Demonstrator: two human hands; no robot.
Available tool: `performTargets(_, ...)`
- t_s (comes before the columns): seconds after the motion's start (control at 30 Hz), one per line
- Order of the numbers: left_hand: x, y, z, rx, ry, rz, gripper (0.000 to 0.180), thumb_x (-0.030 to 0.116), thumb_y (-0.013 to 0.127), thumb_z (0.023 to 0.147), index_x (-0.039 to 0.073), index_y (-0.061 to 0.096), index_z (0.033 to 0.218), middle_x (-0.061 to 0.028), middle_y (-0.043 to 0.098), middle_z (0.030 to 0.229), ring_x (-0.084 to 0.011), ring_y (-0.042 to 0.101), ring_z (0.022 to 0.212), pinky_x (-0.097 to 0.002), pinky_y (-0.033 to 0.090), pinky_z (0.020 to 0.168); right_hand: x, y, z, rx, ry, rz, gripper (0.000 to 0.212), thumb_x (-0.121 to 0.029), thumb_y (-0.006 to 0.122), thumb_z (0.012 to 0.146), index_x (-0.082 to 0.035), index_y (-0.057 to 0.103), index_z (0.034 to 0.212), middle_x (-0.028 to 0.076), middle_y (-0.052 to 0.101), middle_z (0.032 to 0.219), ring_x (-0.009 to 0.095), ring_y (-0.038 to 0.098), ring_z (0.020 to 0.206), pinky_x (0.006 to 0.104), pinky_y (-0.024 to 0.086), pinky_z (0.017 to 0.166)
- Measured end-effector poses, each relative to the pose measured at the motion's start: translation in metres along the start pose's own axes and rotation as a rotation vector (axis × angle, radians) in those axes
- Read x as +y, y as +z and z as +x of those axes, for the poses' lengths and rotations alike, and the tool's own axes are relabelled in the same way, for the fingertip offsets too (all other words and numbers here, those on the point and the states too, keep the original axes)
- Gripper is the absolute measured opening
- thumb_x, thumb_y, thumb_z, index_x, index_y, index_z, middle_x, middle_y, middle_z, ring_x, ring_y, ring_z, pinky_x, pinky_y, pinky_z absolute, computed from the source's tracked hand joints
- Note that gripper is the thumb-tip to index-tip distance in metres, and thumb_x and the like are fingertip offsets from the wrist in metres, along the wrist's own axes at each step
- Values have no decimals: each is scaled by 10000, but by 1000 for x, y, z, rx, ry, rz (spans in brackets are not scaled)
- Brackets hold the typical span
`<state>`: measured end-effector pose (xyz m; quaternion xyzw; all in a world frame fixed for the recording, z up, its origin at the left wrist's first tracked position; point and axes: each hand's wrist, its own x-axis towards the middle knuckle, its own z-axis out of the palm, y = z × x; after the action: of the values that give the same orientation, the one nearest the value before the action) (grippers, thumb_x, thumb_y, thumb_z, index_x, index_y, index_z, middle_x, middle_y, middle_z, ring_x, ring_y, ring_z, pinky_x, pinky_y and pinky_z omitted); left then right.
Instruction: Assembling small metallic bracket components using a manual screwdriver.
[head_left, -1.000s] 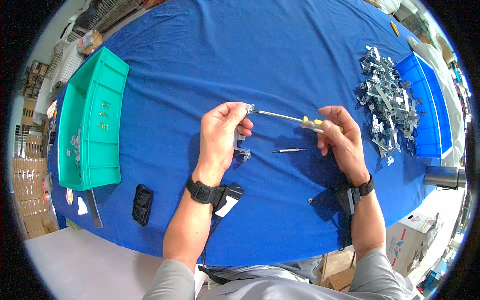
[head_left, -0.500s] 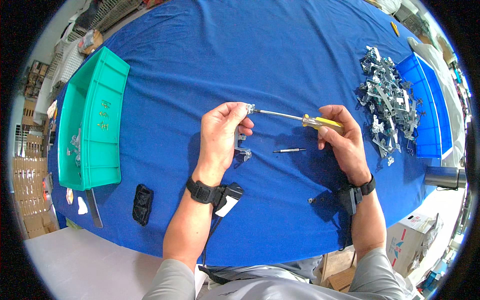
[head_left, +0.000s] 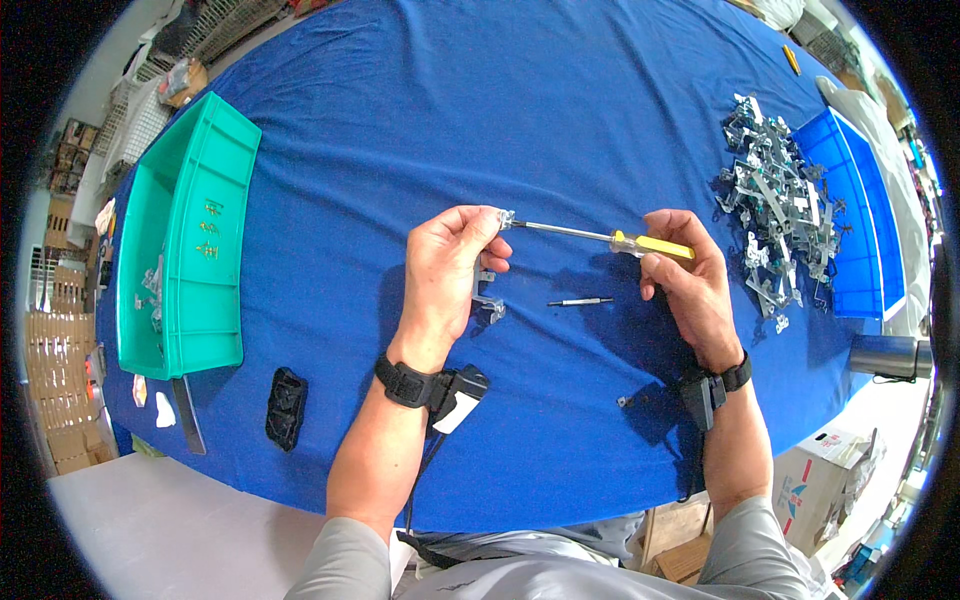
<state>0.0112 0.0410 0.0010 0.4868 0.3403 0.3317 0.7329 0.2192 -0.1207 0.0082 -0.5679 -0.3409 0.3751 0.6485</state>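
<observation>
My left hand (head_left: 447, 262) is closed round a metal bracket (head_left: 489, 307); one end pokes out by the thumb, and the lower part shows below the fingers, the middle being hidden. A screwdriver (head_left: 655, 246) with a yellow and clear handle lies nearly level, its tip against the bracket's upper end. The fingers and thumb of my right hand (head_left: 690, 280) are closed on that handle. On the cloth between the hands lies a slim double-ended metal bit (head_left: 580, 302).
A green bin (head_left: 205, 250) with some metal pieces stands at left, beside a black object (head_left: 287, 408). At right, a heap of metal brackets (head_left: 775, 200) lies against a blue bin (head_left: 860, 220). A small metal part (head_left: 625, 401) rests near my right wrist. Blue cloth (head_left: 480, 120) covers the table.
The screwdriver handle has turned, its yellow side showing differently, and has shifted slightly right with my right hand. My left hand and the bracket have moved a little right too.
</observation>
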Motion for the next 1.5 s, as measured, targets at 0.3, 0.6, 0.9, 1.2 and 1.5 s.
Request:
performTargets(0.3,-1,-1,0,6,15,-9,170,186,634,955,18,657,955,-63,667,782,-120,639,658,-240,523,579,-9,-1,-4,-36,160,-50,294,-200,599,971,-19,539,1194,40,613,817,81,613,657,219,467,445)
performTargets(0.6,-1,-2,-1,13,7,-24,161,175,638,952,16,657,959,-57,669,789,-120,644,664,-239,529,582,-13,-8,-5,-84,255,-24,309,-129,618,946,-5,528,1215,64,617,898,98,588,671,227,494,508)
performTargets(0.9,-2,-1,0,9,3,-18,155,170,639,950,16,659,963,-59,673,794,-120,646,668,-240,534,588,-11,3,-4,-11,130,8,286,-202,578,983,4,547,1180,67,625,876,102,603,658,231,498,503)
performTargets(1.2,-1,-2,0,5,-7,-16,166,179,639,951,15,662,956,-57,672,791,-118,643,666,-241,526,585,-3,0,-1,-1,69,15,282,-174,591,975,-5,549,1195,49,626,857,94,603,693,233,504,508)
performTargets(1.5,-1,-3,0,10,3,-14,164,180,643,949,18,660,963,-58,671,785,-117,643,665,-243,527,588,-12,-8,-4,-67,272,38,290,-144,630,941,-5,549,1182,59,622,885,108,613,720,220,494,506)
